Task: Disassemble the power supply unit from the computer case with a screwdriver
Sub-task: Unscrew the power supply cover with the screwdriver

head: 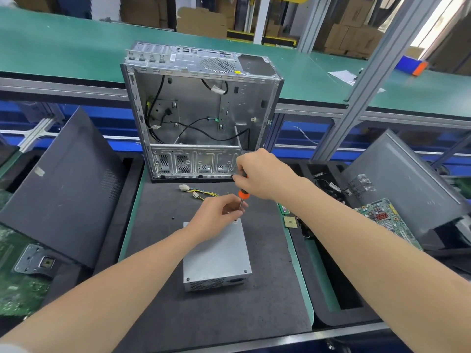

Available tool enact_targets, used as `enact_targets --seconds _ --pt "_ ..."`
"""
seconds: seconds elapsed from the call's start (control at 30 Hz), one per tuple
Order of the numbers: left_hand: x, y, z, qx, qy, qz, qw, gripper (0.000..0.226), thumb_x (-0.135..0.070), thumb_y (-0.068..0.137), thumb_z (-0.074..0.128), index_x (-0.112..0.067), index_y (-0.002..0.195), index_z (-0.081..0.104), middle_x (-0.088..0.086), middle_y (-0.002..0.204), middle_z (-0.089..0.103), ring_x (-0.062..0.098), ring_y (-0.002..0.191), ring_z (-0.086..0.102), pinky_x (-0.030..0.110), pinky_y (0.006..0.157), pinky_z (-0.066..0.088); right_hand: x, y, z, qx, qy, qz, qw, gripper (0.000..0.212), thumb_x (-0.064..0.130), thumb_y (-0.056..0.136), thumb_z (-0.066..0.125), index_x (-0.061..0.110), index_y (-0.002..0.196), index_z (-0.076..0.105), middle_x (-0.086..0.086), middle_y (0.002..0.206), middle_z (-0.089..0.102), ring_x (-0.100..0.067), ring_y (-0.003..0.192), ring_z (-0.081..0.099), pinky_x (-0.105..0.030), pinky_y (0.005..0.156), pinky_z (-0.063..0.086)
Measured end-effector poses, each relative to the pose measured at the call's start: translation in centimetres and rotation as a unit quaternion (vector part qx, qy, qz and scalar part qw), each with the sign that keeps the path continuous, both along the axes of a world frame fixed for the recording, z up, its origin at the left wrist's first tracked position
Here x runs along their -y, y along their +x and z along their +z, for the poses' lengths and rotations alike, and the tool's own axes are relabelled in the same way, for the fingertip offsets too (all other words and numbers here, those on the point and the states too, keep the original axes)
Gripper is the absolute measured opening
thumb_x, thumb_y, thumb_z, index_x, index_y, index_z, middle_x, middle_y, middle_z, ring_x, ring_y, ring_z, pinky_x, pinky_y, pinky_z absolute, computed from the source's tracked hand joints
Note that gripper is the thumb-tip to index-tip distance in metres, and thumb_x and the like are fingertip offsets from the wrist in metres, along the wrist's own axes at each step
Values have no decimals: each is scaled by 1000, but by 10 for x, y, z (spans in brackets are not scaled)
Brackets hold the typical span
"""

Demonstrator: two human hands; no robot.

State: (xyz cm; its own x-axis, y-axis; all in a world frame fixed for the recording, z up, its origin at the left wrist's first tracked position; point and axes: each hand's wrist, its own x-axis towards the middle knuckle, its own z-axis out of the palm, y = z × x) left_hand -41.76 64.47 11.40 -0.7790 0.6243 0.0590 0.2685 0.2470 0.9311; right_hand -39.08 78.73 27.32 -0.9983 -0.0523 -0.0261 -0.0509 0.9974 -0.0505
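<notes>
The grey power supply unit point(216, 258) lies flat on the dark mat, out of the case, its yellow and black cables point(201, 193) trailing toward the case. The open computer case point(198, 110) stands upright behind it, side panel off, loose black wires inside. My right hand point(260, 174) grips the orange-and-black handle of a screwdriver point(242, 193), held upright with its tip at the unit's far right top corner. My left hand point(219, 212) pinches the metal shaft just above the tip, resting on the unit's far end.
Dark case side panels lean at left point(63, 189) and right point(402, 184). Green circuit boards lie at far left point(20, 284) and right point(387, 220). A small gold chip point(291, 222) sits by the mat's right edge. A green conveyor point(76, 47) runs behind the case.
</notes>
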Motion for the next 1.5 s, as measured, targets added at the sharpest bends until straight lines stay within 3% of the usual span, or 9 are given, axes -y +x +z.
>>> enact_targets --seconds 0.13,0.27,0.4,0.63,0.77,0.9,1.07,1.33,1.5 --pt "-6 -2 3 -30 -16 11 999 14 -17 96 70 -30 101 74 -17 84 74 12 74 72 31 76 59 -2 -5 0 -25 50 -72 996 43 41 103 52 12 73 40 -3 74 38 -22 58 44 -28 46 27" --pt "-12 -7 24 24 78 37 996 17 -34 86 80 -37 101 72 -10 97 78 13 90 76 31 80 59 11 -10 -7 -34 53 -60 996 20 21 97 57 12 83 46 -3 70 36 -31 70 47 -33 59 36" --pt "-12 -17 35 45 64 2 997 23 -37 85 77 -19 100 75 1 97 81 29 98 77 53 93 59 14 -15 -3 -6 54 42 998 13 22 87 61 14 81 53 -2 68 44 -34 72 52 -29 53 30" --pt "-6 -18 41 36 4 -56 998 20 -25 104 62 -9 102 75 -2 102 80 10 104 75 28 95 57 -12 -21 10 25 1 281 959 12 17 75 71 10 72 61 -2 68 54 -24 67 49 -35 61 41" --pt "-11 -12 41 26 3 -9 1000 13 -26 103 64 -16 100 72 -7 96 80 2 93 76 35 87 59 -4 -13 1 -54 76 121 988 24 41 85 59 18 79 53 1 67 48 -29 71 56 -31 52 31" --pt "-14 -10 42 -12 -15 -5 1000 44 -18 96 61 -48 64 65 -23 57 62 -17 57 57 4 54 38 23 -12 -13 -92 101 -72 988 30 45 99 53 18 87 54 -2 70 40 -32 74 52 -35 59 37" --pt "-6 -17 29 -39 -69 -67 995 9 -22 105 58 -26 98 63 -22 88 75 -6 82 69 11 70 47 11 -19 -18 -112 54 -31 992 13 21 91 58 14 82 50 -2 64 39 -37 73 55 -35 60 36" --pt "-4 -9 -2 -90 -74 -37 992 27 0 95 64 -26 91 70 -15 82 72 7 83 66 14 78 45 -30 -16 6 32 -81 279 956 8 14 81 73 13 82 66 2 73 56 -21 70 51 -31 65 42" --pt "-10 -2 -9 -57 -57 -5 997 44 10 87 61 -34 81 60 -8 87 72 9 80 66 17 79 51 -2 -2 -9 -109 97 49 988 32 35 85 57 16 66 40 1 60 39 -30 57 47 -28 50 26"
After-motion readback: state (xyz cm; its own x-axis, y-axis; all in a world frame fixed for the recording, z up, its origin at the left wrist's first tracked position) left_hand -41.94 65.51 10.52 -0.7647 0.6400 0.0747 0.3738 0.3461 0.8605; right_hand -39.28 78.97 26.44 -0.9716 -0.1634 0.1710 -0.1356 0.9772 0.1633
